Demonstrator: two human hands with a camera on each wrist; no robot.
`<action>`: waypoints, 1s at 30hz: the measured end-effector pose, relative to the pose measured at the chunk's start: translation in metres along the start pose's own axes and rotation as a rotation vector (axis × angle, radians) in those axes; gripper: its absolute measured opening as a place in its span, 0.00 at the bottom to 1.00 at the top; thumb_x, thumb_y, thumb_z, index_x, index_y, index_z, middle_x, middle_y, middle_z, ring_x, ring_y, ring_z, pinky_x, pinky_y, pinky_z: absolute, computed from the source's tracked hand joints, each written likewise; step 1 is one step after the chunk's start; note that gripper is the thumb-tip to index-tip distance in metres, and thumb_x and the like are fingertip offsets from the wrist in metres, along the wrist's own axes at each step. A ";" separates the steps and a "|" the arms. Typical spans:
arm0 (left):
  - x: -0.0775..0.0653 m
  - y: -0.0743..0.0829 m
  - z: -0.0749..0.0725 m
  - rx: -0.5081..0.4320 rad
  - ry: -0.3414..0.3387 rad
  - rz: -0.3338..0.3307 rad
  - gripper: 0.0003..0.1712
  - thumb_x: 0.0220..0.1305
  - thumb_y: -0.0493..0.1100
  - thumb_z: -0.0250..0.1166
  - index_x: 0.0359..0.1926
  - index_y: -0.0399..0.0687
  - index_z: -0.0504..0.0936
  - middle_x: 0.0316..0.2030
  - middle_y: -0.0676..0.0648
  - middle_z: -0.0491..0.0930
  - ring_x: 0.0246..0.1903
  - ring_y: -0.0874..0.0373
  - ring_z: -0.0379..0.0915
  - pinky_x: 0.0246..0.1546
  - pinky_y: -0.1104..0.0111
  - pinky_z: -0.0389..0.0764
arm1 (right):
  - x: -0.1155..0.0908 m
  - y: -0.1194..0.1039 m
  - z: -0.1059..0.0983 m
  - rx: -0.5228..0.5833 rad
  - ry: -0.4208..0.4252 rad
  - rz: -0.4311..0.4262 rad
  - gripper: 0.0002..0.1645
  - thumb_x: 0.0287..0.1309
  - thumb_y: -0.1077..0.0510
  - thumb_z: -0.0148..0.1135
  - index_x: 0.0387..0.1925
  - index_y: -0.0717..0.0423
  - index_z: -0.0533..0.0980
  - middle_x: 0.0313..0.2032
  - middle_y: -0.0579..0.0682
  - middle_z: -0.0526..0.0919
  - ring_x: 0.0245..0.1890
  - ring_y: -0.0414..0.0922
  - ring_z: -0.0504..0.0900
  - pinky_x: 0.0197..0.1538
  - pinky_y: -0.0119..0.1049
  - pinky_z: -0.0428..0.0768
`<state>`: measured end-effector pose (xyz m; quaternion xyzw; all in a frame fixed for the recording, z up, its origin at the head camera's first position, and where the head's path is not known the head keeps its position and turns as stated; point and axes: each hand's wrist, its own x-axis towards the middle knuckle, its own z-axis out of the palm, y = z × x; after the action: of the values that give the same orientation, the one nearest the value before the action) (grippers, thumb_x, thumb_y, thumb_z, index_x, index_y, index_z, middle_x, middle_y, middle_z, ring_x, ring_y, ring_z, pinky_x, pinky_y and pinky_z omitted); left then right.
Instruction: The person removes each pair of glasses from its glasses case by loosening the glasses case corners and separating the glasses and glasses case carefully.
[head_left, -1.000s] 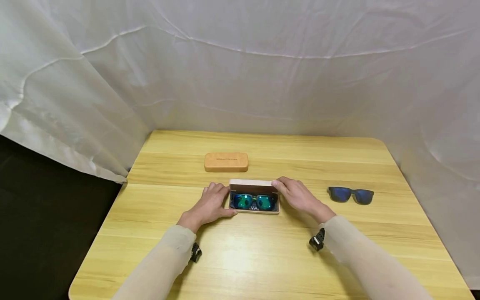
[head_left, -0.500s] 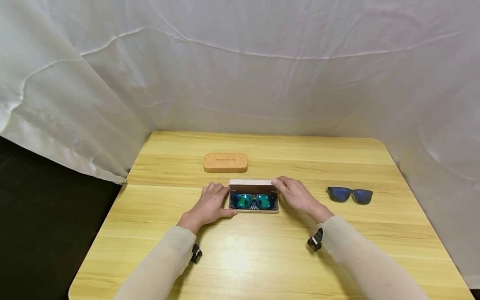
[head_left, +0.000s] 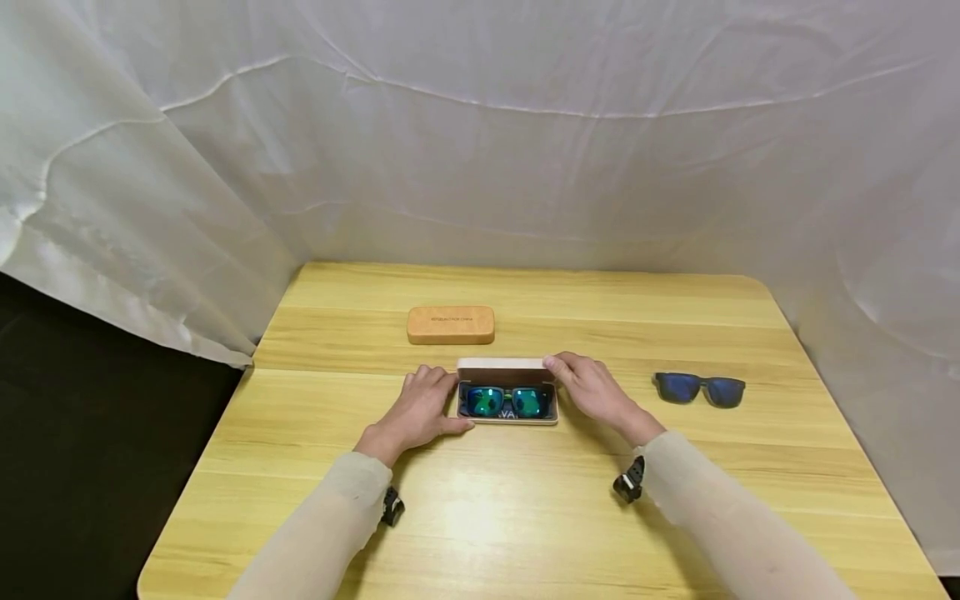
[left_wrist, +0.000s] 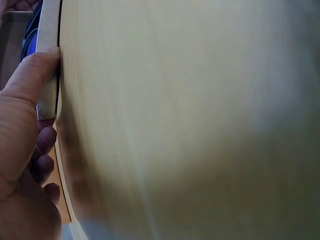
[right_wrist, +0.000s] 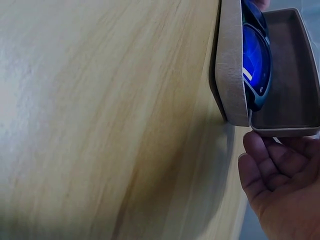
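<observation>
A glasses case [head_left: 510, 422] lies on the table with its lid [head_left: 501, 364] raised. Inside sit sunglasses [head_left: 486, 402] with green-blue mirrored lenses, over a dark cloth with white letters. My left hand [head_left: 412, 412] grips the case's left end, the thumb [left_wrist: 37, 67] on the front wall and the other fingers partly hidden behind. At the opposite end, my right hand [head_left: 596, 396] holds the lid's right corner, thumb over its top edge. The right wrist view has curled fingers [right_wrist: 257, 175] at the lid's end and the brown lining showing.
Behind the raised lid stands a tan glasses case [head_left: 452, 325], closed, with dark lettering on top. Dark-framed sunglasses [head_left: 680, 387] with blue lenses lie to the right on the wooden table [head_left: 480, 533]. White curtain [head_left: 525, 167] hangs along the back and sides.
Almost nothing differs: both hands keep their places on the case and its lid stays raised. The whole view has shifted very slightly.
</observation>
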<state>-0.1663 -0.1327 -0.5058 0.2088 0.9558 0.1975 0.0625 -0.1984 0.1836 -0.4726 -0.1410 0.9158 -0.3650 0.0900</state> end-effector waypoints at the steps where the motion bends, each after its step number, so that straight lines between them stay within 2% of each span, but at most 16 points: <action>1: 0.000 0.000 0.000 0.007 -0.002 -0.001 0.51 0.60 0.68 0.75 0.72 0.39 0.73 0.64 0.42 0.77 0.58 0.47 0.66 0.58 0.56 0.66 | 0.000 0.000 0.000 0.001 0.000 0.002 0.41 0.81 0.32 0.40 0.65 0.62 0.78 0.59 0.62 0.85 0.63 0.63 0.81 0.68 0.60 0.74; 9: -0.001 0.003 -0.001 0.045 -0.009 0.008 0.50 0.62 0.68 0.73 0.72 0.40 0.73 0.61 0.43 0.77 0.54 0.49 0.64 0.53 0.58 0.63 | -0.001 -0.001 0.001 -0.003 0.006 0.005 0.39 0.82 0.34 0.41 0.64 0.62 0.79 0.58 0.62 0.86 0.62 0.63 0.82 0.67 0.60 0.76; 23: -0.001 0.002 -0.001 0.064 0.003 0.018 0.48 0.62 0.69 0.73 0.70 0.40 0.74 0.61 0.44 0.77 0.54 0.49 0.64 0.51 0.59 0.62 | -0.002 -0.001 0.001 0.005 0.002 0.005 0.41 0.81 0.32 0.40 0.64 0.61 0.79 0.58 0.61 0.86 0.62 0.62 0.82 0.67 0.60 0.76; 30: 0.001 -0.001 0.001 0.101 -0.012 0.067 0.48 0.65 0.68 0.71 0.68 0.35 0.73 0.55 0.43 0.75 0.49 0.49 0.61 0.48 0.61 0.60 | -0.002 0.001 0.002 0.001 0.014 -0.006 0.40 0.82 0.33 0.41 0.65 0.62 0.78 0.59 0.62 0.85 0.63 0.62 0.82 0.68 0.60 0.75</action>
<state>-0.1670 -0.1325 -0.5074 0.2449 0.9565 0.1497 0.0511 -0.1964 0.1830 -0.4744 -0.1411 0.9158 -0.3668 0.0827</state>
